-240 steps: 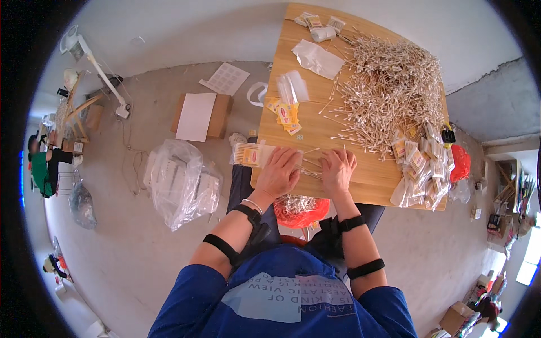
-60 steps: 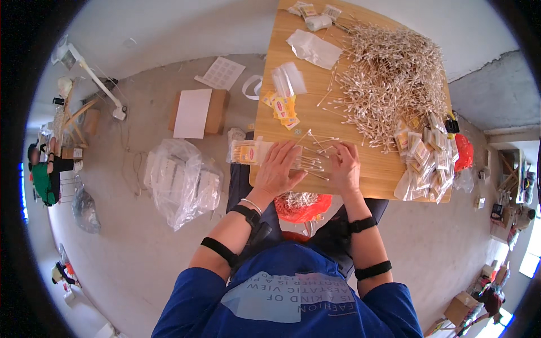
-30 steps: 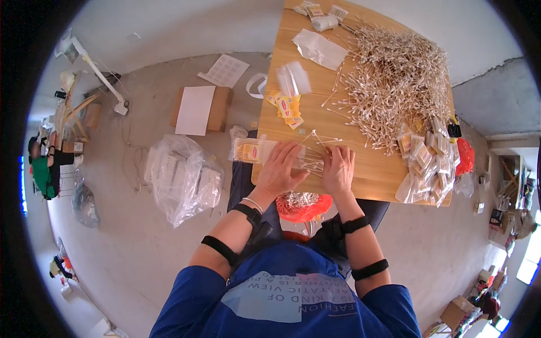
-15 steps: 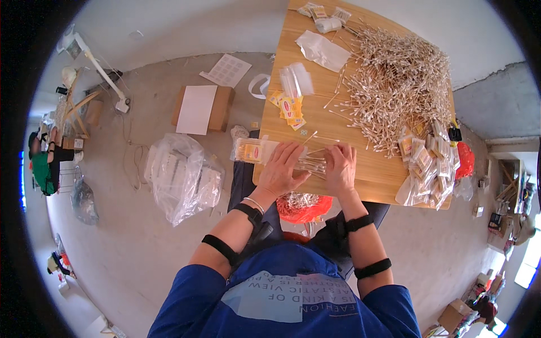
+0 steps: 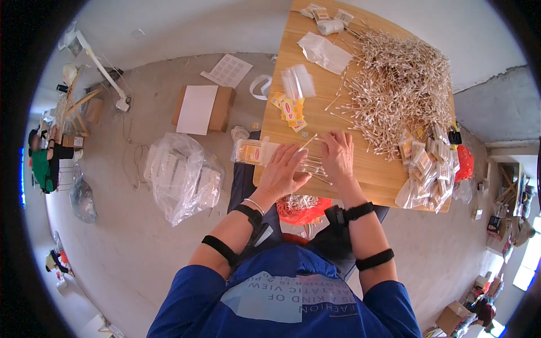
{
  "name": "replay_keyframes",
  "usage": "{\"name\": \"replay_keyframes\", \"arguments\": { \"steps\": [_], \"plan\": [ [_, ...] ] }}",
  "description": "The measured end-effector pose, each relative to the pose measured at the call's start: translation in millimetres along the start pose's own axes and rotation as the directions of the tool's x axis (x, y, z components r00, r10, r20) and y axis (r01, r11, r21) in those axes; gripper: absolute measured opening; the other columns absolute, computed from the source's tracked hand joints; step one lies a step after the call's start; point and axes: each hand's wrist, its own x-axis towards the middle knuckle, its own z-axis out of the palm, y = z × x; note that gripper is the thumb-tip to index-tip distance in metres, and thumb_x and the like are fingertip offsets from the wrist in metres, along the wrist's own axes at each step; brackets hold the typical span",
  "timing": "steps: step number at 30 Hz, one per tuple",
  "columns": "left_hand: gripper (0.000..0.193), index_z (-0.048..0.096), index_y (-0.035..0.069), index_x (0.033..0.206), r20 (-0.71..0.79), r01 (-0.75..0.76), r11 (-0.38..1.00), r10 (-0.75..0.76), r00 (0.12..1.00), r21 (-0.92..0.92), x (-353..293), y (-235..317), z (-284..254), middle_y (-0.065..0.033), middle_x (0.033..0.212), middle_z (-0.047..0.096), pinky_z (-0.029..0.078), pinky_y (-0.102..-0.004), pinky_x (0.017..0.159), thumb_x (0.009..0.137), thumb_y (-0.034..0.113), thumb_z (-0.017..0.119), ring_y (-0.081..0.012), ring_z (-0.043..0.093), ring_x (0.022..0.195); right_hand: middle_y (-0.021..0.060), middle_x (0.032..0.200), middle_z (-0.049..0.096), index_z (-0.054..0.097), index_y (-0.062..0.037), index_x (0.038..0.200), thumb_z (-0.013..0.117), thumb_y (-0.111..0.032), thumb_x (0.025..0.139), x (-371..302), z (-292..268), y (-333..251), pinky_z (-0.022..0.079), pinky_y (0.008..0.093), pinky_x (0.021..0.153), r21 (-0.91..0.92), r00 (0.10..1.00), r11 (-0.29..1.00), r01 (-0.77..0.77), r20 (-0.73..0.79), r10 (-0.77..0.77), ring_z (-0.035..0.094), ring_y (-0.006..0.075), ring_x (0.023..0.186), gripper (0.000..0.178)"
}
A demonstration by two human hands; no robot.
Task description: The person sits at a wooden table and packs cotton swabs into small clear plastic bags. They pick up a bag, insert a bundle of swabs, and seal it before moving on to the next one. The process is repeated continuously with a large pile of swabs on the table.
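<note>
My left hand (image 5: 284, 169) is curled over a bundle of cotton swabs (image 5: 313, 168) at the table's near edge; white tips stick out toward the right. Beside its knuckles, a clear packet of swabs with a yellow label (image 5: 249, 151) overhangs the table's left edge. Just right of the bundle, my right hand (image 5: 338, 156) has its fingers drawn together over a loose cotton swab, mostly covered by the fingertips. Another loose swab (image 5: 309, 141) lies between the hands. Yellow printed cards (image 5: 291, 110) and clear plastic sleeves (image 5: 297, 82) lie farther up the table.
A large heap of loose swabs (image 5: 397, 84) covers the table's right half. Filled packets (image 5: 425, 163) pile at its near right corner. A red bag of swabs (image 5: 303, 208) sits below the near edge. On the floor at left are a plastic-wrapped bundle (image 5: 186, 180) and a cardboard box (image 5: 222, 110).
My right hand has shifted slightly away from me and left, over the loose swab that lay in the open. My left hand stays on the bundle.
</note>
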Motion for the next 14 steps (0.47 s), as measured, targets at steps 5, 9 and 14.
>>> {"name": "replay_keyframes", "arguments": {
  "steps": [5, 9, 14],
  "plan": [
    [0.07, 0.047, 0.004, 0.131, 0.006, 0.017, 1.0, -0.017, 1.0, -0.015, 3.4, 3.6, -4.6, -0.0159, 0.132, 0.05, 0.033, -0.0446, 0.112, 0.074, 0.031, 0.077, -0.0341, 0.045, 0.126, 0.0061, 0.105, 0.057, 0.069, -0.0149, 0.102, 0.066, -0.01, 0.08, 20.5, 1.8, 12.3, 0.042, 0.0441, 0.087, -0.097, 0.99, 0.993, -0.064, 0.119, 0.075, 0.05, 0.0315, 0.106, 0.023],
    [0.082, 0.039, -0.001, 0.137, 0.014, 0.089, 0.995, -0.089, 0.996, -0.035, 0.5, 3.3, -2.3, -0.0197, 0.134, 0.048, 0.034, -0.0437, 0.112, 0.072, 0.03, 0.079, -0.0373, 0.043, 0.128, 0.0061, 0.107, 0.057, 0.068, -0.0142, 0.099, 0.066, -0.009, 0.079, 13.5, -1.0, 30.4, 0.042, 0.0444, 0.088, -0.129, 0.982, 0.976, -0.176, 0.045, 0.183, 0.05, 0.0313, 0.107, 0.021],
    [0.097, 0.023, -0.002, 0.144, -0.007, 0.1, 0.991, -0.101, 0.995, -0.084, -3.6, 0.9, 0.6, -0.0228, 0.14, 0.04, 0.034, -0.0446, 0.111, 0.073, 0.033, 0.08, -0.042, 0.04, 0.13, 0.0063, 0.109, 0.057, 0.068, -0.0142, 0.099, 0.066, -0.009, 0.077, 11.0, 0.2, 33.0, 0.042, 0.045, 0.089, -0.072, 0.999, 0.997, -0.022, 0.038, 0.025, 0.049, 0.0315, 0.108, 0.023]
  ]
}}
